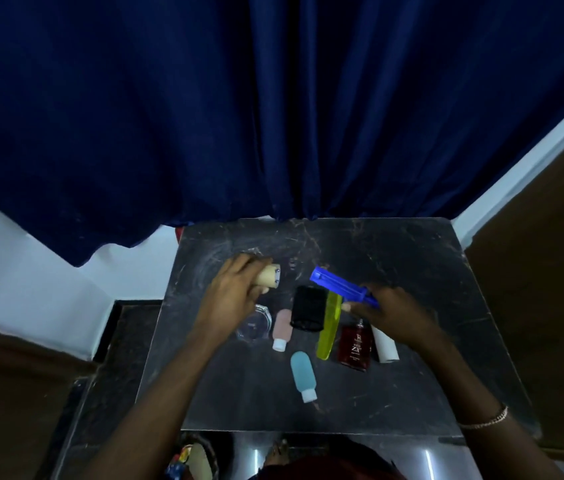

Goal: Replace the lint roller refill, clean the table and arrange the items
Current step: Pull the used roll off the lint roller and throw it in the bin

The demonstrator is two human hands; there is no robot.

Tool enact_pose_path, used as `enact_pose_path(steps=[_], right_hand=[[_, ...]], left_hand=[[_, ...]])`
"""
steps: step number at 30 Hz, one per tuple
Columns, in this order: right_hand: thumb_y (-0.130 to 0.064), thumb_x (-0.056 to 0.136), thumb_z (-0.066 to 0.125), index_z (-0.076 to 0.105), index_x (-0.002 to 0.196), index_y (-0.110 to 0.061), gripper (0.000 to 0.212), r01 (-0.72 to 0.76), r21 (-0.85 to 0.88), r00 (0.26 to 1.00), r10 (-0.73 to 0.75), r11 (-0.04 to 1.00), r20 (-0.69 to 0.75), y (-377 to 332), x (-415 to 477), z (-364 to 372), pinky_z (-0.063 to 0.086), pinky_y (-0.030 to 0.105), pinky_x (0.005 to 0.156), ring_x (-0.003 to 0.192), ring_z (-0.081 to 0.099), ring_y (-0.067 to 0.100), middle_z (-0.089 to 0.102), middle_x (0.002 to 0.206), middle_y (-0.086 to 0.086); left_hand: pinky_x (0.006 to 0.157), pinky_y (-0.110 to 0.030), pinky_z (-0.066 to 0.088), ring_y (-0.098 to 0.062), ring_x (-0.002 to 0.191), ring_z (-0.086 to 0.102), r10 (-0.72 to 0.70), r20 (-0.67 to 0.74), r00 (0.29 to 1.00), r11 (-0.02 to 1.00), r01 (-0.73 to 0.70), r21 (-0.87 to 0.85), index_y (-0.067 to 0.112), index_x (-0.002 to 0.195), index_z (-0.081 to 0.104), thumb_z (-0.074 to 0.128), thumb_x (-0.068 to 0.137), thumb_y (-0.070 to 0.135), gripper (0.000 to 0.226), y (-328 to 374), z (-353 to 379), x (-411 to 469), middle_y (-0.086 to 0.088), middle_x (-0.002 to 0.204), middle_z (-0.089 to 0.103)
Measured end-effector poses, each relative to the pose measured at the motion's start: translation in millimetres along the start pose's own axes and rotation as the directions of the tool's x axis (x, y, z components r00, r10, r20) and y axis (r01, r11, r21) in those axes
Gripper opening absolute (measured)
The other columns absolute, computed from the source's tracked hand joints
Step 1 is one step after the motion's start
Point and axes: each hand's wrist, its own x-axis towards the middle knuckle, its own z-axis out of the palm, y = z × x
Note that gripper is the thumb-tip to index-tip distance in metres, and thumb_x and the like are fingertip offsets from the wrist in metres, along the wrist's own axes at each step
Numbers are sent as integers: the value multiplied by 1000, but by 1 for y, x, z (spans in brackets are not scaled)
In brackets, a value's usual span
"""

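Note:
My left hand (235,284) grips a beige cardboard roll core (269,277) above the left part of the dark table (412,271). In my right hand (391,313) is the blue lint roller handle (339,284), its bare spindle pointing up-left toward the core, a short gap between them. A white refill roll (385,344) lies on the table under my right wrist.
On the table lie a black pouch (308,308), a yellow-green flat case (329,327), a dark red perfume bottle (355,346), a pink tube (282,329), a light blue tube (303,375) and a clear glass jar (256,323). A blue curtain (273,116) hangs behind.

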Motion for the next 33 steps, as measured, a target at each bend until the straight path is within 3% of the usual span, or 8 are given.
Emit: enact_pose_path(steps=[3, 5, 8, 12, 16, 19, 24, 33], right_hand=[[-83, 74, 50, 55, 85, -47, 38, 67, 99, 998, -66, 993, -14, -14, 7, 15, 46, 11, 61, 69, 60, -7, 64, 73, -21], [-77, 78, 55, 56, 85, -46, 32, 103, 153, 995, -99, 983, -31, -28, 13, 26, 42, 7, 60, 67, 56, -15, 61, 71, -32], [-74, 79, 57, 61, 86, -23, 51, 113, 228, 994, -109, 967, -32, -47, 23, 49, 48, 19, 65, 64, 59, -3, 65, 69, -11], [-66, 82, 62, 60, 76, -24, 43, 172, 313, 983, -184, 934, 9, -81, 32, 79, 39, 13, 55, 52, 49, -1, 53, 56, -12], [-67, 79, 63, 61, 77, -17, 51, 157, 350, 981, -188, 924, 56, -109, 40, 103, 46, 30, 60, 54, 48, 5, 51, 56, -6], [-71, 76, 64, 62, 79, -21, 50, 164, 419, 971, -221, 893, 91, -137, 41, 122, 44, 17, 53, 51, 48, -1, 55, 55, -12], [-79, 70, 64, 59, 86, -10, 71, 92, 493, 946, -231, 865, 229, -180, 39, 156, 42, 34, 54, 51, 45, 11, 49, 56, -5], [-63, 78, 70, 62, 91, -9, 56, -1, 595, 826, -335, 804, 453, -259, 8, 215, 38, 27, 41, 47, 44, 15, 49, 54, -1]], left_hand=[[97, -36, 51, -20, 116, 55, -73, -24, 997, 997, 73, -1, 25, 138, 60, 80, 83, 16, 60, -11, -8, -14, 3, 128, 56], [95, -36, 52, -20, 115, 55, -119, -46, 992, 993, 119, 4, 25, 139, 60, 80, 83, 17, 59, -18, -14, -29, 3, 128, 57], [93, -37, 53, -22, 115, 55, -163, -67, 984, 986, 165, 15, 25, 139, 58, 79, 84, 20, 59, -27, -25, -52, 2, 129, 57], [91, -39, 56, -22, 115, 56, -259, -120, 958, 963, 265, 39, 28, 139, 53, 77, 86, 28, 58, -45, -41, -91, 4, 128, 56], [82, -41, 57, -21, 110, 56, -351, -149, 925, 933, 359, 33, 28, 131, 52, 74, 85, 30, 51, -57, -53, -128, 6, 122, 55], [81, -43, 56, -25, 107, 56, -425, -166, 890, 897, 438, 53, 24, 130, 50, 74, 85, 28, 51, -68, -60, -159, 1, 118, 55], [88, -46, 53, -27, 110, 56, -544, -193, 817, 830, 558, 24, 18, 132, 53, 73, 86, 26, 51, -84, -74, -212, -2, 121, 57], [93, -45, 52, -27, 118, 55, -740, -260, 620, 657, 750, -83, 18, 140, 52, 72, 90, 27, 55, -94, -82, -307, -5, 130, 53]])
